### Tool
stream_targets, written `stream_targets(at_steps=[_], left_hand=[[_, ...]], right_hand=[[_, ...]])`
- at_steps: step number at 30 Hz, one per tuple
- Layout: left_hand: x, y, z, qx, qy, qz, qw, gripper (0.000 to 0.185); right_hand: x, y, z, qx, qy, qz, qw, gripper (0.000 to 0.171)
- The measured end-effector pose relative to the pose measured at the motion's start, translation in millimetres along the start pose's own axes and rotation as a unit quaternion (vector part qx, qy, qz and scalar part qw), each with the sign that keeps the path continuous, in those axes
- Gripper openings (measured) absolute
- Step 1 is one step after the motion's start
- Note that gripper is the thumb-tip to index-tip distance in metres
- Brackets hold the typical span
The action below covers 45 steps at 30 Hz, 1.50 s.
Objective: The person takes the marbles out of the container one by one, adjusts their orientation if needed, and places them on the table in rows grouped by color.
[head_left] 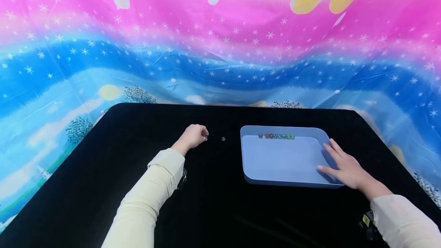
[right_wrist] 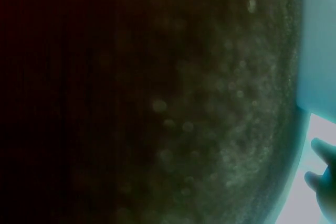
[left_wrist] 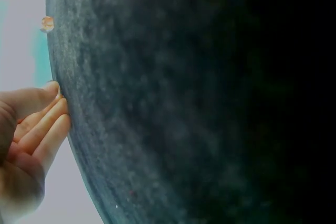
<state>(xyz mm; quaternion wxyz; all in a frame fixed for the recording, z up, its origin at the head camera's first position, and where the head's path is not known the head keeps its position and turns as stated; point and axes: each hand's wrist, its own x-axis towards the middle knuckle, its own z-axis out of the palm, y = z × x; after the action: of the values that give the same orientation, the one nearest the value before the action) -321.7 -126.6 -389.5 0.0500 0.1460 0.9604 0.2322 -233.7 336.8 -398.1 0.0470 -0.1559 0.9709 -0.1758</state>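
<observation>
My left hand [head_left: 195,136] is low over the black table, thumb and fingertips pinching a small dark, glassy marble [head_left: 206,137], mostly hidden by the fingers. Just to its right, a reddish-brown marble [head_left: 223,139] lies on the cloth; in the left wrist view this marble [left_wrist: 46,23] looks clear with an orange core. My right hand [head_left: 346,167] rests spread on the right wall of a blue-grey tray [head_left: 275,163]. Along the tray's far side runs a row of several marbles [head_left: 280,136], reddish ones at the left and green ones at the right.
Black cloth [head_left: 206,209] covers the table, whose far edge meets a hanging pink and blue patterned backdrop [head_left: 193,41]. The tray has low upright walls and rounded corners, and stands right of the middle.
</observation>
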Motion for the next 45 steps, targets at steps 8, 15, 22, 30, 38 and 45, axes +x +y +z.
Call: stream_targets(at_steps=[8, 15, 22, 30, 38, 45], left_hand=[[0.8, 3.2, -5.7, 0.008, -0.011, 0.001, 0.9999, 0.014], [3.8, 4.6, -6.2, 0.041, -0.021, -0.004, 0.9989, 0.014], [7.8, 4.8, -2.6, 0.052, -0.015, 0.008, 0.9985, 0.013], [9.0, 3.0, -1.7, 0.017, -0.014, 0.002, 0.9998, 0.018], [10.2, -2.6, -7.9, -0.066, -0.014, -0.002, 0.9977, 0.021], [3.4, -11.7, -6.4, -0.102, -0.037, -0.014, 0.9940, 0.024]], right_hand=[[1.1, -1.2, -2.5, -0.003, 0.001, -0.001, 1.000, 0.081], [-0.8, -0.4, 2.5, 0.004, 0.006, -0.002, 1.000, 0.080], [-4.4, 1.9, 4.9, 0.005, 0.010, -0.002, 1.000, 0.079], [-3.7, 3.1, 1.4, 0.003, 0.006, 0.002, 1.000, 0.079], [-0.5, 3.1, -3.4, 0.005, 0.011, -0.003, 1.000, 0.079], [-1.0, 1.3, 2.1, 0.013, 0.009, -0.006, 1.000, 0.080]])
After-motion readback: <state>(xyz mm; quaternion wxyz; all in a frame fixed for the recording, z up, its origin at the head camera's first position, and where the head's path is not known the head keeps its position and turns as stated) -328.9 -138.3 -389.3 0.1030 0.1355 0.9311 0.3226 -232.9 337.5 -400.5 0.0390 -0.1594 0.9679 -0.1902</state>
